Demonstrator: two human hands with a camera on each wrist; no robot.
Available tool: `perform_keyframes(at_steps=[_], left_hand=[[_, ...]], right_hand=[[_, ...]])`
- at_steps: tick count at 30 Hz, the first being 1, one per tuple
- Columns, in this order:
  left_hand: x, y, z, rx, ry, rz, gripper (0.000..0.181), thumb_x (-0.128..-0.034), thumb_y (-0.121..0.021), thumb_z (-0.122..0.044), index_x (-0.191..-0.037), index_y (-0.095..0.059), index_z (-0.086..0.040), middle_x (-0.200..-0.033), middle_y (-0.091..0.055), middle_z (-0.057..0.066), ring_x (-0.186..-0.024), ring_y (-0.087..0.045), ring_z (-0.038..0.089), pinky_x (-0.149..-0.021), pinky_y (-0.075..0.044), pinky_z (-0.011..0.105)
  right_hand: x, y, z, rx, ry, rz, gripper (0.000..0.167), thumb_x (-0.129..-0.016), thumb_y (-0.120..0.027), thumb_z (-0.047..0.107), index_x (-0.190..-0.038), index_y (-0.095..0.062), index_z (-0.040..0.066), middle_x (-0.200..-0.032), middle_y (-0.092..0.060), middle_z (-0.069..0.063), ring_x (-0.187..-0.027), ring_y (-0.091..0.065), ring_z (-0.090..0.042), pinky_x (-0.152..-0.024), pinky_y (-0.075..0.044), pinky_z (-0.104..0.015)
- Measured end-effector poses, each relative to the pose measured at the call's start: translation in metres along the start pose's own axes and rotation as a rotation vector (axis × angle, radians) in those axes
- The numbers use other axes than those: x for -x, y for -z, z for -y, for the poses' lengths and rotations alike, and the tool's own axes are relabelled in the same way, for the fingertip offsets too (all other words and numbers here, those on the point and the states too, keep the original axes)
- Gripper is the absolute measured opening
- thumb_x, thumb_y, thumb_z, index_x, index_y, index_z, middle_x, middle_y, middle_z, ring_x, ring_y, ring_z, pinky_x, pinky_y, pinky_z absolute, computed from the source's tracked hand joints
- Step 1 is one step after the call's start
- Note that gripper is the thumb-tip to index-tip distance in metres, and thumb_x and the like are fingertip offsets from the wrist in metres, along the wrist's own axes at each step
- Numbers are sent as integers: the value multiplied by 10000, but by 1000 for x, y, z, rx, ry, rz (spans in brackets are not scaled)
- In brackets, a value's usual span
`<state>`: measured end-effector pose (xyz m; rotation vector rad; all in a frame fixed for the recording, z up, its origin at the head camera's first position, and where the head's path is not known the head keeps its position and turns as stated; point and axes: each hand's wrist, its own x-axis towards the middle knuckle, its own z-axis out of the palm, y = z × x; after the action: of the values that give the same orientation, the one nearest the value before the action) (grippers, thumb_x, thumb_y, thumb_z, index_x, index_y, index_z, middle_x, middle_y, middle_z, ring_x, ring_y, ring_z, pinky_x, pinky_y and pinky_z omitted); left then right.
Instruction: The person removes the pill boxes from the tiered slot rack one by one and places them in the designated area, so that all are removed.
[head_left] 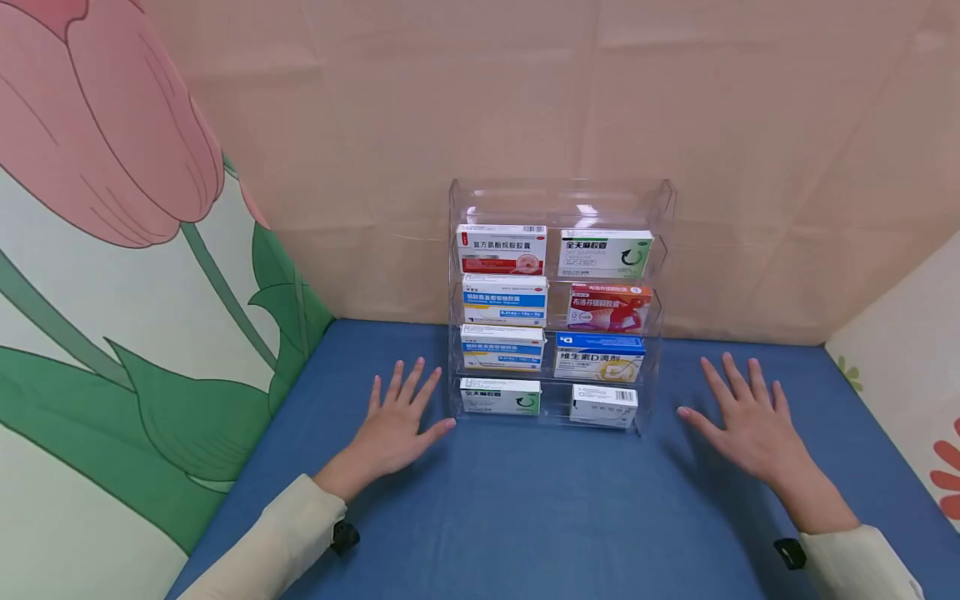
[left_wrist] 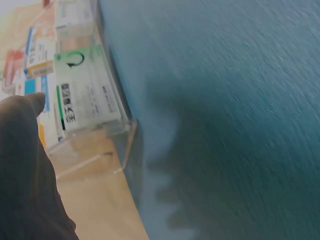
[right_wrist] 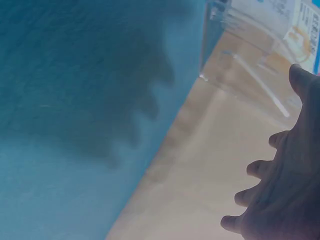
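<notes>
A clear plastic tiered rack (head_left: 555, 387) stands at the back of the blue table, holding medicine boxes in two columns over several tiers. On its bottom tier are a white-and-green box (head_left: 500, 397) at left and a white box (head_left: 603, 406) at right. Higher up sit a blue-and-white vitamin D box (head_left: 599, 357) and a red box (head_left: 609, 307). My left hand (head_left: 392, 433) is just left of the rack, fingers spread, holding nothing. To the rack's right, my right hand (head_left: 753, 429) is likewise spread and holds nothing. Shadows of both hands fall on the cloth.
Blue cloth (head_left: 525, 517) covers the table. A beige backdrop (head_left: 375, 150) rises behind the rack. On the left is a panel with a large pink tulip (head_left: 120, 125); on the right, a white panel (head_left: 907, 367) with flower prints.
</notes>
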<state>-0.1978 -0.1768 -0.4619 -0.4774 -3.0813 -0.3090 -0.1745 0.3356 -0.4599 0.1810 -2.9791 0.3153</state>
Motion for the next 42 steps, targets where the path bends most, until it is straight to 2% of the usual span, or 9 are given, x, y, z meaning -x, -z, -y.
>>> perform_keyframes(at_steps=[5,13,20,25,29,34,42], left_hand=[[1,5,-10,-23,-24,-1,909,-937,-356,-786,-1638,-109,-263,-1707,-7,66,-1553,60,389,-1193,50,667],[1,11,-27,-25,-97,-5,881,-957,-454,-711,-1637,-106,-271,-1710,-32,45,-1558,48,372,-1202,38,652],[-2,14,-39,-54,-171,-24,890,-951,-449,-720,-1637,-160,-233,-1706,-92,71,-1563,-26,363,-1210,-29,650],[-8,12,-46,-81,-212,-63,881,-945,-491,-701,-1630,-210,-222,-1696,-155,69,-1561,-75,343,-1220,-111,619],[-13,11,-51,-123,-228,-101,856,-934,-539,-672,-1615,-270,-229,-1674,-225,65,-1529,-183,328,-1196,-225,588],[-16,10,-59,-140,-253,-116,820,-912,-638,-585,-1579,-354,-203,-1600,-362,85,-1442,-334,305,-1156,-317,540],[-25,6,-67,-91,-328,-117,762,-892,-715,-470,-1514,-434,-131,-1497,-467,95,-1407,-400,275,-1140,-384,498]], right_hand=[[-2,8,11,14,15,-15,958,-948,-530,646,-1635,-91,142,-1655,-70,-276,-1495,158,-499,-1126,118,-727],[-5,18,27,4,40,-32,963,-938,-546,649,-1632,-126,129,-1646,-114,-287,-1502,90,-521,-1142,80,-727],[-10,20,38,-35,67,-68,949,-939,-566,624,-1634,-135,144,-1648,-145,-269,-1513,9,-511,-1167,35,-708],[-17,23,44,-77,74,-96,952,-926,-600,614,-1635,-154,160,-1633,-198,-272,-1488,-139,-524,-1128,-127,-757],[-23,26,48,-110,69,-114,953,-921,-611,618,-1628,-190,137,-1604,-266,-284,-1401,-306,-552,-1035,-287,-778],[-31,29,55,-200,14,-110,897,-960,-581,585,-1618,-207,103,-1537,-375,-315,-1320,-422,-559,-964,-390,-752],[-44,33,66,-407,-45,-160,755,-1023,-549,468,-1601,-245,89,-1470,-483,-299,-1281,-501,-533,-941,-452,-708]])
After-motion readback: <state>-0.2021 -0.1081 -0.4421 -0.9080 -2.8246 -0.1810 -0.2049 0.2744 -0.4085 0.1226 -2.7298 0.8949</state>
